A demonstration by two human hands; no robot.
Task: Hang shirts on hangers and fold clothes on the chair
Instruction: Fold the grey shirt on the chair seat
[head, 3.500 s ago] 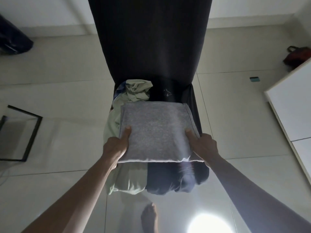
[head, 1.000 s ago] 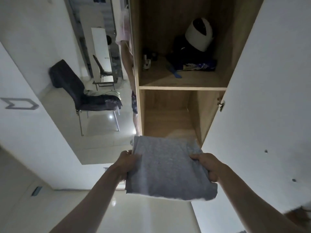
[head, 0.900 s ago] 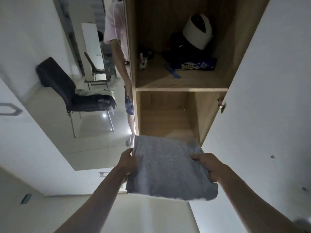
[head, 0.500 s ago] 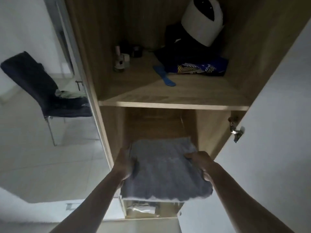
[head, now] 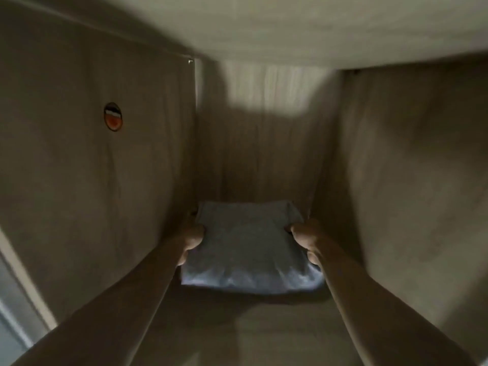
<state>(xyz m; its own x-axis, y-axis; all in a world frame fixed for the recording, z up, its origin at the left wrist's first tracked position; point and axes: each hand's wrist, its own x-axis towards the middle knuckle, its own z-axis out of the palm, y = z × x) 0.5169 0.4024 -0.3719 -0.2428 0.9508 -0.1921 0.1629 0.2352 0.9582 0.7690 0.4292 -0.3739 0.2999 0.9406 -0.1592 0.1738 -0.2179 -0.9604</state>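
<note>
A folded grey garment point(head: 248, 247) is held flat inside a wooden wardrobe compartment, just above the shelf floor point(head: 264, 331). My left hand point(head: 191, 240) grips its left edge, thumb on top. My right hand point(head: 307, 240) grips its right edge the same way. Both forearms reach in from the bottom corners. The chair and the hangers are out of view.
The compartment is narrow: a wooden left wall point(head: 92, 180) with a round orange sticker point(head: 113, 117), a right wall point(head: 409, 180), a back panel point(head: 264, 141) and a shelf underside point(head: 290, 27) close above. The picture is dim and blurred.
I have leaned in and pushed the grey garment forward from in front of the wardrobe into the lower compartment. The upper shelf, mirror and chair have dropped out of sight.
</note>
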